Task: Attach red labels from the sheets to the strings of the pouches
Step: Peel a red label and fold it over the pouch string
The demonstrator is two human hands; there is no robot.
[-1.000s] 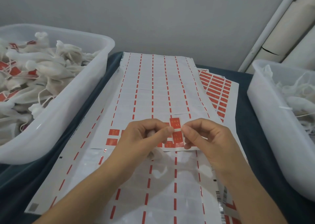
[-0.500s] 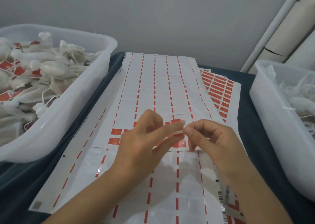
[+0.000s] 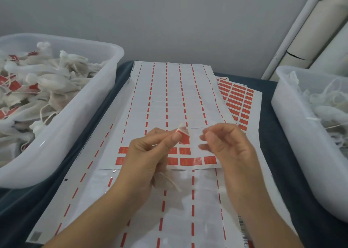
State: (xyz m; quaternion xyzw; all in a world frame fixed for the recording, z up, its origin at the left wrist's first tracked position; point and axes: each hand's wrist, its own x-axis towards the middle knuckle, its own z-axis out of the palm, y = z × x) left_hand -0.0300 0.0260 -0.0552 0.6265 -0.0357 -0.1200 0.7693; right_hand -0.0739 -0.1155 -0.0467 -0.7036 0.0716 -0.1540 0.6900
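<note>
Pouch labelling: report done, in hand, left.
Done: left bin holds pouches with red labels. In hand: left hand pinches a folded red label, a pouch hanging below it; right hand holds nothing. Left: unlabelled pouches in the right bin; labels remain on the top sheet.

The left hand (image 3: 148, 157) hides most of a pouch (image 3: 165, 180). Both tubs, left (image 3: 79, 127) and right (image 3: 293, 127), are cut off by the picture's edges.

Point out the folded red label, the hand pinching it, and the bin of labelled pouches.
folded red label (image 3: 183, 131): head view, its red face.
left hand (image 3: 148, 153): head view, back of hand.
left bin (image 3: 88, 114): head view, near wall.
</note>
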